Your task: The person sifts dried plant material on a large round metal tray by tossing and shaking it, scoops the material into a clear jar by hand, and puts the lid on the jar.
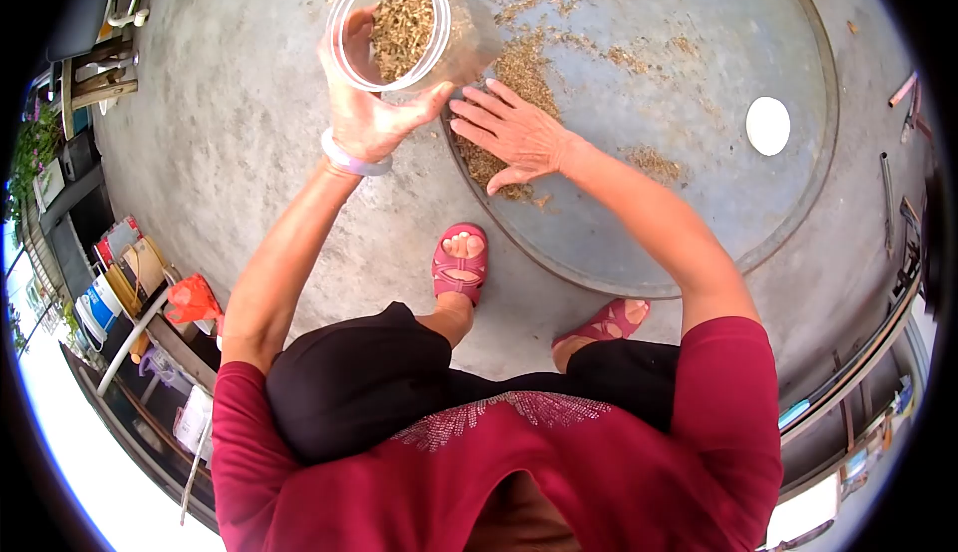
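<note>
1. Plainly, the clear jar [469, 35] is on the far side, at the left rim of the round grey tray [639, 228], tipped so that its uncovered mouth faces the wearer; dry brown flakes [402, 33] lie inside it.
2. The left hand [377, 123], with a pale bracelet [354, 159] at its wrist, has its fingers curved around the jar and its thumb along the near side, gripping it.
3. The right hand [519, 138] is spread flat, fingers apart, grasping nothing, at a heap of loose flakes [529, 68] on the tray's left; whether the palm touches them I cannot tell.
4. More flakes scatter toward the tray's far side, and a white disc [768, 126] lies on its right.
5. Far to the left stands a blue-and-white bucket [98, 307], its markings too small to read, near a red bag [193, 299].
</note>
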Tool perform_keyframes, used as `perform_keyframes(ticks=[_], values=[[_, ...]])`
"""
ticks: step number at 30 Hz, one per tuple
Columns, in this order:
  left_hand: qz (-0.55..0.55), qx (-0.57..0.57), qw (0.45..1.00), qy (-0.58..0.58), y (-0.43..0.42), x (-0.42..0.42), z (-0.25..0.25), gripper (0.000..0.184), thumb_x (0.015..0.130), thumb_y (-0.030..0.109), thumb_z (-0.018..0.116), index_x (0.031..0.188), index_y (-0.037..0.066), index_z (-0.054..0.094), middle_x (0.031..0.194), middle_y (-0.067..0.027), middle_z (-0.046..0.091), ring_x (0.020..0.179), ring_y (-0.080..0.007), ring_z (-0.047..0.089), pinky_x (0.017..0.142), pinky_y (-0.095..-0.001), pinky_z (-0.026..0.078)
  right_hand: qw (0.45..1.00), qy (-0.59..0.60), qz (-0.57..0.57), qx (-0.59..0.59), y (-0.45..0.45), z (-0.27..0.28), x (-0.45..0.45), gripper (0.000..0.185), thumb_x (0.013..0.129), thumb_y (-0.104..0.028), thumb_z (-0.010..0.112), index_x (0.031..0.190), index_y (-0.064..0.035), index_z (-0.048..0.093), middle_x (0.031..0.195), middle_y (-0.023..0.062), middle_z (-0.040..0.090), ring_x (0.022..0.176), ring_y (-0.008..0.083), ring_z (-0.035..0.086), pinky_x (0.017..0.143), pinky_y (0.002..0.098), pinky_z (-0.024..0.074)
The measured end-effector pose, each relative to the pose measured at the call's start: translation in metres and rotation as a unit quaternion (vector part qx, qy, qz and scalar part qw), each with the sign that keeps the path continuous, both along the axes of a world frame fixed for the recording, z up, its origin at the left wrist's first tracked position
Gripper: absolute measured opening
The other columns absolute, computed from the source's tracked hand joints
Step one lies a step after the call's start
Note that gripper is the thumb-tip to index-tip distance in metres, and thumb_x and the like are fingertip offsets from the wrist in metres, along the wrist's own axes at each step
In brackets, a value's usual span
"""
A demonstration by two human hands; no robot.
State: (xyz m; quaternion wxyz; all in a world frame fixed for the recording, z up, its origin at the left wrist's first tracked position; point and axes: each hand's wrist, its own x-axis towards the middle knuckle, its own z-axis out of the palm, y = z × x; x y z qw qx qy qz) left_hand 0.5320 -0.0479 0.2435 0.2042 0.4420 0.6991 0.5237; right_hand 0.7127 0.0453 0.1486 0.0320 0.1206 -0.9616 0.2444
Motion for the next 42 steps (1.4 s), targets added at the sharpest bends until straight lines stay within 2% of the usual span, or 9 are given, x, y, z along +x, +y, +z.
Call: perform_keyframes(ticks=[5,6,8,12,20,24,27,34,42], values=[[-0.022,-0.004,1.000,0.016,0.000,0.007,0.002,0.089,0.055,0.018,0.081,0.121,-0.001,0.024,0.117,-0.0128,0.035,0.110,-0.0218,0.040,0.094,-0.0352,0.036,0.999,-0.019,0.007,0.048,-0.025,-0.005,0.016,0.083,0.061,-0.058,0.061,0.122,-0.0050,0.040,0.131,0.0091,0.033,0.124,0.0292,0.027,0.104,0.0491,0.0182],[-0.031,-0.003,0.999,0.027,0.000,0.009,0.003,0.088,0.056,0.016,0.080,0.121,0.000,0.024,0.118,-0.0126,0.035,0.111,-0.0212,0.041,0.093,-0.0348,0.037,0.999,0.006,0.015,0.034,-0.026,-0.011,0.019,0.059,0.071,-0.044,0.059,0.114,-0.0063,0.046,0.128,0.0072,0.036,0.122,0.0284,0.029,0.102,0.0474,0.0234],[-0.031,0.003,0.999,0.014,0.002,0.015,0.006,0.090,0.054,0.020,0.081,0.120,-0.001,0.025,0.116,-0.0129,0.035,0.110,-0.0222,0.039,0.095,-0.0355,0.034,0.995,0.081,0.027,0.049,-0.029,-0.028,0.025,0.042,0.074,-0.031,0.056,0.107,-0.0074,0.049,0.123,0.0061,0.041,0.117,0.0268,0.035,0.098,0.0440,0.0298],[-0.039,-0.005,0.999,0.028,0.002,0.033,0.013,0.091,0.052,0.022,0.082,0.119,-0.002,0.025,0.116,-0.0133,0.034,0.110,-0.0232,0.038,0.096,-0.0359,0.032,0.990,0.133,0.004,0.037,-0.008,-0.020,0.038,0.024,0.072,-0.013,0.050,0.096,-0.0089,0.052,0.108,0.0043,0.049,0.101,0.0227,0.046,0.084,0.0355,0.0406],[-0.086,-0.075,0.993,0.036,0.000,0.067,0.003,0.094,0.051,0.023,0.080,0.121,-0.004,0.023,0.113,-0.0149,0.036,0.108,-0.0245,0.039,0.096,-0.0357,0.031,0.978,0.055,-0.202,-0.020,0.061,0.003,0.100,0.030,0.064,-0.002,0.058,0.093,-0.0026,0.053,0.092,0.0074,0.052,0.081,0.0229,0.049,0.066,0.0333,0.0468],[-0.110,-0.098,0.988,0.041,0.010,0.087,0.003,0.093,0.051,0.023,0.079,0.120,-0.006,0.024,0.111,-0.0171,0.039,0.107,-0.0259,0.042,0.095,-0.0349,0.034,0.886,0.105,-0.414,-0.179,0.071,0.038,0.115,0.030,0.071,-0.011,0.067,0.097,0.0004,0.055,0.091,0.0096,0.057,0.080,0.0228,0.056,0.070,0.0293,0.0472],[-0.140,-0.110,0.983,0.032,0.023,0.107,0.003,0.093,0.050,0.023,0.079,0.120,-0.007,0.024,0.112,-0.0187,0.039,0.108,-0.0276,0.042,0.095,-0.0347,0.034,0.835,0.145,-0.456,-0.269,0.074,0.088,0.112,0.028,0.074,-0.015,0.066,0.096,-0.0002,0.057,0.090,0.0089,0.058,0.079,0.0206,0.057,0.070,0.0276,0.0464],[-0.207,-0.111,0.967,0.097,0.049,0.153,0.002,0.095,0.051,0.024,0.078,0.121,-0.006,0.022,0.111,-0.0198,0.041,0.105,-0.0290,0.044,0.091,-0.0357,0.036,0.843,0.186,-0.386,-0.325,0.061,0.145,0.110,0.032,0.071,-0.016,0.069,0.095,0.0012,0.058,0.091,0.0111,0.059,0.081,0.0215,0.058,0.072,0.0291,0.0463],[-0.209,-0.057,0.975,0.059,0.058,0.174,0.004,0.092,0.048,0.025,0.077,0.118,-0.006,0.026,0.108,-0.0210,0.039,0.102,-0.0314,0.043,0.090,-0.0371,0.037,0.901,0.168,-0.334,-0.220,0.061,0.155,0.130,0.031,0.069,-0.009,0.068,0.098,-0.0005,0.060,0.094,0.0111,0.061,0.089,0.0219,0.057,0.079,0.0313,0.0449]])
